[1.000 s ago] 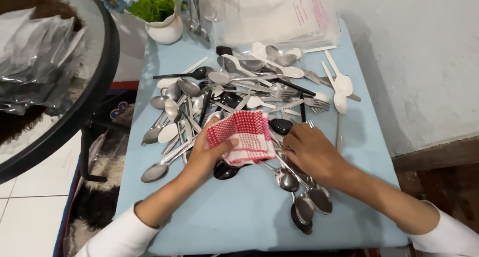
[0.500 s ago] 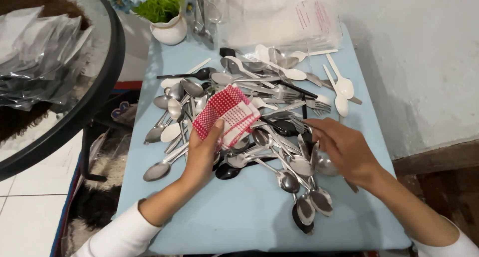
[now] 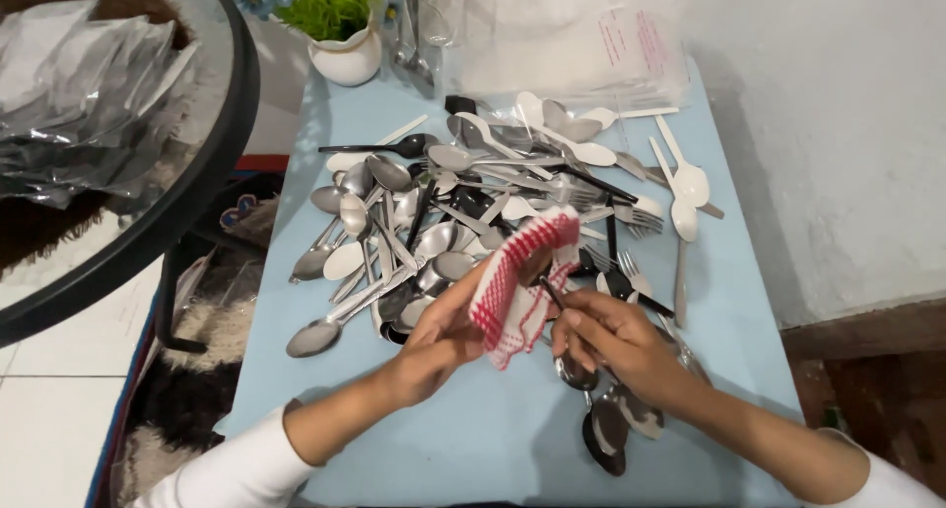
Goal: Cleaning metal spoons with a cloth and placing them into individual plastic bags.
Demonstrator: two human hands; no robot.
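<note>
Fingers of the left hand (image 3: 443, 336) were closed on a red-and-white checked cloth (image 3: 517, 281), holding it up above the middle of the table (image 3: 493, 439). Just beside it, the right hand (image 3: 606, 336) pinched the thin handle of a spoon (image 3: 544, 274), whose bowl end was tucked into the cloth's folds, so its exact shape could not be told. Both hands hovered over a loose pile of cutlery (image 3: 443, 212) that spread across the table's centre: steel spoons, forks, a few black pieces and some white plastic spoons (image 3: 685, 188) lying toward the right edge. More steel spoons (image 3: 611, 419) lay under the right wrist, near the front edge. At the far left corner stood a white flower pot (image 3: 347, 55) with green leaves and blue flowers, and clear plastic bags (image 3: 581, 45) were stacked along the far edge. Off the left edge, a round glass table (image 3: 187, 203) carried bundles of clear bags (image 3: 89, 94).
</note>
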